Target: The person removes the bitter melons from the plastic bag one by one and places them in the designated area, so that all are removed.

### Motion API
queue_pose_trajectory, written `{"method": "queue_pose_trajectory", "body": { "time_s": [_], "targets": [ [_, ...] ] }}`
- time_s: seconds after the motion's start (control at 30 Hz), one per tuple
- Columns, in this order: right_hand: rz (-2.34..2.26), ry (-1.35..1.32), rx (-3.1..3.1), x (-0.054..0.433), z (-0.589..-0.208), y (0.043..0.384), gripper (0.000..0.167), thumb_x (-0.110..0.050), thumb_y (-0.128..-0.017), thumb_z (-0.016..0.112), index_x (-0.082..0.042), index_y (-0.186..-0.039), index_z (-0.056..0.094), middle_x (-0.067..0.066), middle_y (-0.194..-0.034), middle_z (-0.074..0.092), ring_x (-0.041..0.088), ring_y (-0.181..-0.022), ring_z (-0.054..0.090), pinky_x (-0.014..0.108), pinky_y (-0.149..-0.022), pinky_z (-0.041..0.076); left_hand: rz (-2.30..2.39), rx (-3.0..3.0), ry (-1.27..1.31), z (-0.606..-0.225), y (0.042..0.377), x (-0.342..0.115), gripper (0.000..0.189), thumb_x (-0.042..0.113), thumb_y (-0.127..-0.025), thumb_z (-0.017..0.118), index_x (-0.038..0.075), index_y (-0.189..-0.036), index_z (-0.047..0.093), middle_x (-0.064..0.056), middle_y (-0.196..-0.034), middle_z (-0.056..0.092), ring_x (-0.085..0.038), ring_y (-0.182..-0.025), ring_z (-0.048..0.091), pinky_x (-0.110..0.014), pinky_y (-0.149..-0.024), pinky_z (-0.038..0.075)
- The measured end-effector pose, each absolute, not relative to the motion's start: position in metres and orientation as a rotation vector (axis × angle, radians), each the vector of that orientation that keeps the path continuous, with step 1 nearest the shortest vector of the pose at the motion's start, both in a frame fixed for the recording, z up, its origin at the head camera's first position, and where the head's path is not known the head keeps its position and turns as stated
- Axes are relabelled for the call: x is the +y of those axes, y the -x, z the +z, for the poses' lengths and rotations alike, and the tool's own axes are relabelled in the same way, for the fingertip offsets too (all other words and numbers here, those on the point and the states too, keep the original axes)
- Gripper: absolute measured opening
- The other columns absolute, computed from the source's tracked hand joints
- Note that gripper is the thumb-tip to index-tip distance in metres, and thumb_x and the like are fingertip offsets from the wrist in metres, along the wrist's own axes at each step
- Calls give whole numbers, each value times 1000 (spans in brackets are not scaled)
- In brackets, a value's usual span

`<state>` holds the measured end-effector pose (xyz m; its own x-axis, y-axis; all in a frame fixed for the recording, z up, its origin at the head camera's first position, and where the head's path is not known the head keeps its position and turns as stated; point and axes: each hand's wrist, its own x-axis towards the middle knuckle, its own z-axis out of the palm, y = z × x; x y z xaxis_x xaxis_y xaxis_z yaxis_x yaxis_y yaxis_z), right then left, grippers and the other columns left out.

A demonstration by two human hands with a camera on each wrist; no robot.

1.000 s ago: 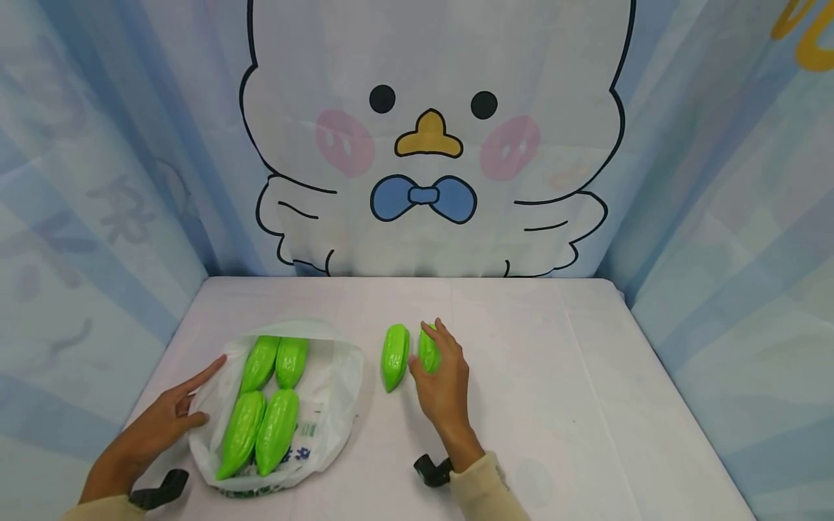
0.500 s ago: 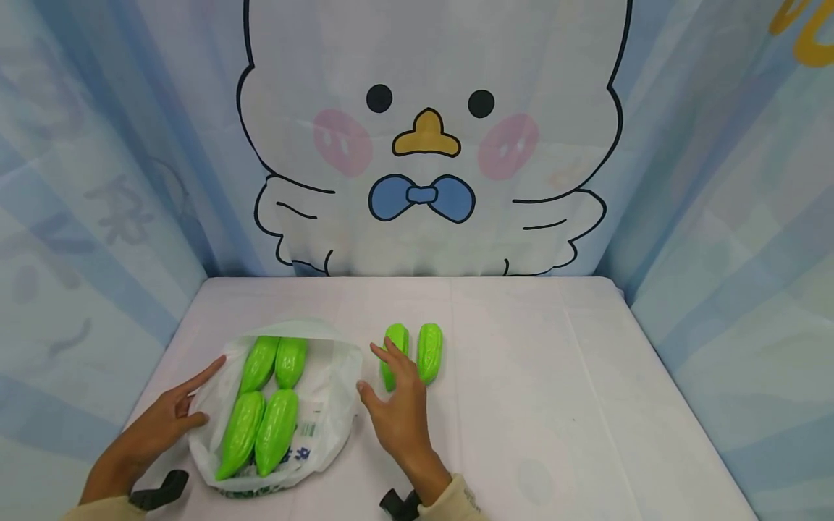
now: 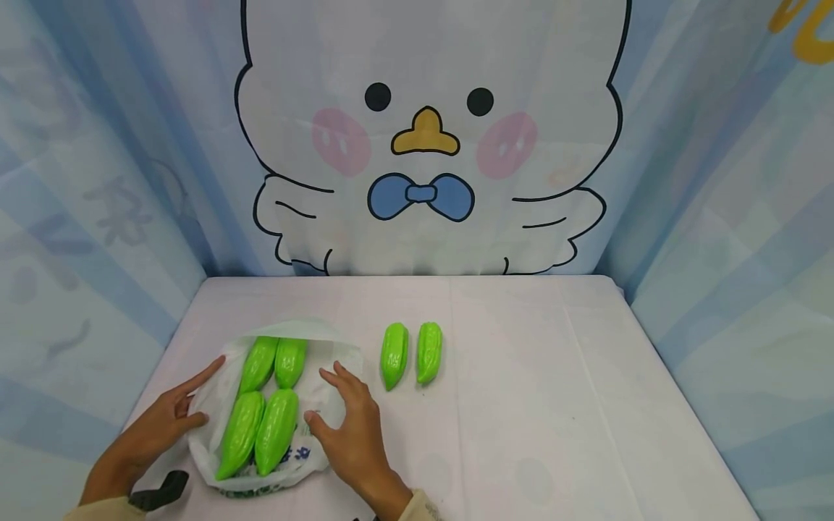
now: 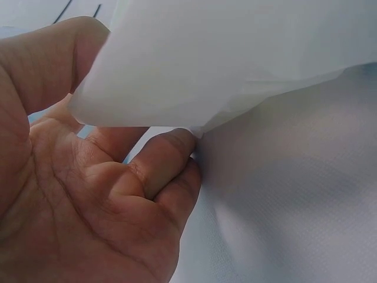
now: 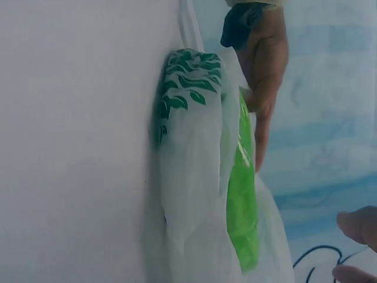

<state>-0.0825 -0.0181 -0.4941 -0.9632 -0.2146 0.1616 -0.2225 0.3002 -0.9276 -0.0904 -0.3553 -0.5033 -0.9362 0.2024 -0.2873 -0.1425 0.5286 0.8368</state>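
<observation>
A white plastic bag (image 3: 224, 394) lies with its mouth wide on the left of the table. Several glossy green pieces (image 3: 276, 433), tapered and ridged like bitter melons, are inside it. My left hand (image 3: 166, 420) holds the bag's left edge; in the left wrist view the white film passes between thumb and curled fingers (image 4: 162, 162). Over the bag's right side is my right hand (image 3: 355, 430), thumb and fingers spread, nothing between them. Two more green pieces, a left one (image 3: 394, 356) and a right one (image 3: 428, 353), lie side by side on the cloth.
A white cloth covers the table (image 3: 554, 405). Behind it hangs a curtain (image 3: 430, 239) printed with a cartoon face, and blue-white curtains stand at both sides. A dark device (image 3: 159, 490) is strapped to my left wrist.
My right hand has moved left and toward me, away from the two green pieces on the table to over the bag's right side. My left hand and the bag have stayed put.
</observation>
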Motion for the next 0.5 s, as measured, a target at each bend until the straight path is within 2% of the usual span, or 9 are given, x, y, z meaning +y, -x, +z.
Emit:
{"method": "queue_pose_trajectory", "body": {
  "time_s": [0.13, 0.33, 0.5],
  "targets": [
    [1829, -467, -2545, -29, -497, 77, 64, -16, -94, 79, -29, -152, 56, -1, -164, 47, 24, -151, 46, 57, -120, 43, 1323, 2459, -42, -503, 90, -356, 91, 15, -101, 65, 28, -172, 10, -27, -176, 9, 30, -114, 33, -10, -86, 45],
    [1824, -528, -2572, -42, -500, 72, 61, -18, -96, 77, -26, -153, 56, -2, -164, 48, 22, -150, 47, 61, -118, 42, 1380, 2421, -55, -503, 90, -356, 91, 14, -101, 64, 28, -172, 10, -27, -177, 5, 33, -115, 32, -8, -88, 44],
    [1803, -607, -2602, -50, -501, 67, 60, -19, -97, 76, -19, -153, 56, 3, -163, 49, 22, -148, 48, 57, -118, 42, 1426, 2384, -60, -502, 90, -355, 91, 13, -101, 64, 27, -173, 10, -27, -177, 3, 33, -116, 32, -7, -89, 44]
  ]
}}
